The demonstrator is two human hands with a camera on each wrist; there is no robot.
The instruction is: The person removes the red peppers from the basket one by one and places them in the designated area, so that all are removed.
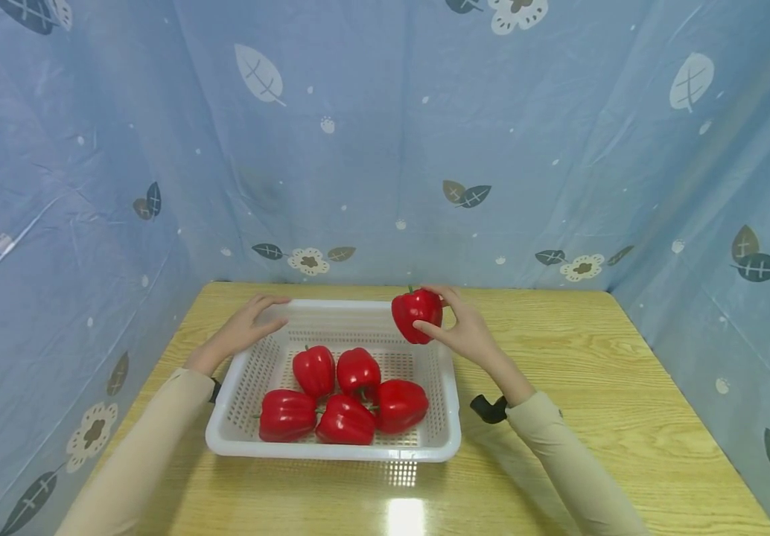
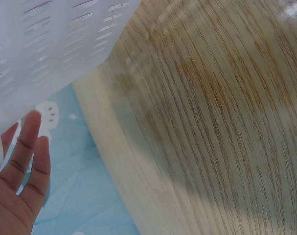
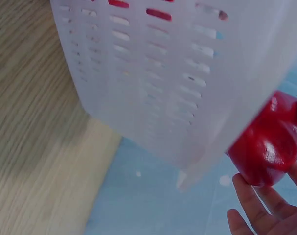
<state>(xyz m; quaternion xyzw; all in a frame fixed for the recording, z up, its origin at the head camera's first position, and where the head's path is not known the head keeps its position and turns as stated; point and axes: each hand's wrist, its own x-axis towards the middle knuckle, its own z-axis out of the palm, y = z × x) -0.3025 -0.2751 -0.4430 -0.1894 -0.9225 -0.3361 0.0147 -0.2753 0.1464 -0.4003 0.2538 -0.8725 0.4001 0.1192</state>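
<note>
In the head view my right hand point(image 1: 465, 331) grips a red bell pepper point(image 1: 415, 314) by its side, thumb in front and fingers behind. The pepper is held over the back right corner of a white perforated plastic basket point(image 1: 455, 417), its green stem upward. Several more red bell peppers point(image 1: 360, 371) lie inside, grouped toward the front. At the basket's back left my left hand point(image 1: 240, 331) holds nothing, its fingers extended over the rim. The left wrist view shows those fingers point(image 2: 28, 142) beside the basket's outer wall; whether they touch it, I cannot tell.
The basket stands on a wood-grain table point(image 1: 559, 372). Blue patterned cloth point(image 1: 385, 149) hangs behind the table and along both sides. A black wrist-mounted camera point(image 1: 488, 409) sits at the right wrist, beside the basket's right wall.
</note>
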